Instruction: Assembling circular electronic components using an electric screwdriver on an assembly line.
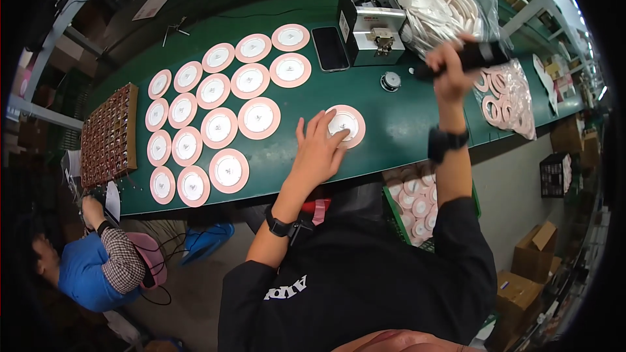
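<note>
A round disc (355, 121) with a pink rim and white centre lies on the green table, right of the others. My left hand (318, 148) rests on its left side with spread fingers; the thumb reaches the white centre. My right hand (451, 73) is raised above the table, closed around a black cylindrical tool (481, 57) that looks like an electric screwdriver, its narrow end toward the left. Blur hides the tool's detail. A small round metal part (390, 81) sits on the table left of that hand. Several similar discs (220, 128) lie in rows to the left.
A boxy machine (373, 25) and a black phone (330, 49) stand at the back. Bags hold white rings (438, 1) and pink rings (507, 105). A partitioned box (109, 135) is at the left, near another person (104, 264). Below the table edge, a green crate (391, 205) holds discs.
</note>
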{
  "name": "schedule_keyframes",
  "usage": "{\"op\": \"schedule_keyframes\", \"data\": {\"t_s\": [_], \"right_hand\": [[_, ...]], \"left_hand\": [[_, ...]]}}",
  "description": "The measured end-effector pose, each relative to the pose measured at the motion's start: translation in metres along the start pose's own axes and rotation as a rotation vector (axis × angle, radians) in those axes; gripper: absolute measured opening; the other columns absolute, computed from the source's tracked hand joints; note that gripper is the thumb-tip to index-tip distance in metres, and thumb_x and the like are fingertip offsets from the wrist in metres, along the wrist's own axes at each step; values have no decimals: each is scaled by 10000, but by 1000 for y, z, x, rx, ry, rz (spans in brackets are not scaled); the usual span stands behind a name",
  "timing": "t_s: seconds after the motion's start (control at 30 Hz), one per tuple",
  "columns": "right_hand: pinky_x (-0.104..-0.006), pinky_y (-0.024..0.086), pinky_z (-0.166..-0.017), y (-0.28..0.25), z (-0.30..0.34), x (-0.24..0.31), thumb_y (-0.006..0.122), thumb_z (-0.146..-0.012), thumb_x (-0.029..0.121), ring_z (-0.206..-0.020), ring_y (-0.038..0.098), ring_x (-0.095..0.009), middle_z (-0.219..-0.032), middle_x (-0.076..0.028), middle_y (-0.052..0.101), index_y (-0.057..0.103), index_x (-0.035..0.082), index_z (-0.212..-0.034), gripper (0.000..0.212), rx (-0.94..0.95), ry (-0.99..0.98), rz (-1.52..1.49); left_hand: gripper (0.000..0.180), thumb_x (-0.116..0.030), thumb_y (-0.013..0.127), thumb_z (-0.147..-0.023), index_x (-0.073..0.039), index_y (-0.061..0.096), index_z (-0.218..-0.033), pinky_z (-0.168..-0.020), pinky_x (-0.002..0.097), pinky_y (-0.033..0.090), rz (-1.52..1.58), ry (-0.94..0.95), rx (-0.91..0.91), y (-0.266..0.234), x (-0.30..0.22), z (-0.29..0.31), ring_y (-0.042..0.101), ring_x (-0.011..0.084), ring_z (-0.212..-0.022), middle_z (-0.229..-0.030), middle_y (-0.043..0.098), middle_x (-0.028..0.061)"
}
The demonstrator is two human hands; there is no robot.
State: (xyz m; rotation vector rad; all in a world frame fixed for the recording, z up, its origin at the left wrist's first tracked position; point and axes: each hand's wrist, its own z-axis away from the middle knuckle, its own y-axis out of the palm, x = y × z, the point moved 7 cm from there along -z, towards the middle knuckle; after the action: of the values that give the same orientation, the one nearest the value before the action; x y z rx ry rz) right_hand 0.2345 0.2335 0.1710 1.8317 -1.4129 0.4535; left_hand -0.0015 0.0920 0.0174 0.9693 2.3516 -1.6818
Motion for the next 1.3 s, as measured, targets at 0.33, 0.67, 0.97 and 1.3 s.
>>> {"op": "schedule_keyframes", "data": {"t_s": [0.33,0.67,0.97,1.3], "right_hand": [[-323,449,-541,43,-53,-78,633,-869,-18,-500,469,-145,-641,-39,480,507,47,-1012,201,99,130,112],[-316,440,-522,74,83,-17,564,-875,-28,-493,449,-134,-649,-47,469,436,41,-1096,264,246,228,-40],[-314,450,-521,72,118,-28,569,-883,-42,-498,459,-133,-685,-59,476,406,37,-1083,269,335,312,-18],[-315,456,-520,71,115,-31,579,-888,-41,-496,464,-137,-697,-65,481,415,40,-1047,242,330,303,1]], "left_hand": [[323,-229,731,-826,-185,714,-1146,-1124,656,199,51,-50,17,10,-14,-11,357,376,-1384,-1486,422,133],[323,-236,753,-797,-177,727,-1114,-1132,643,196,161,-72,-10,-2,2,1,385,357,-1363,-1436,463,137],[339,-260,767,-784,-177,728,-1110,-1130,635,204,131,-75,-39,0,2,4,398,348,-1351,-1417,470,139],[439,-277,786,-770,-185,685,-1187,-1104,692,197,104,-106,-101,17,-14,-18,353,363,-1383,-1459,437,129]]}}
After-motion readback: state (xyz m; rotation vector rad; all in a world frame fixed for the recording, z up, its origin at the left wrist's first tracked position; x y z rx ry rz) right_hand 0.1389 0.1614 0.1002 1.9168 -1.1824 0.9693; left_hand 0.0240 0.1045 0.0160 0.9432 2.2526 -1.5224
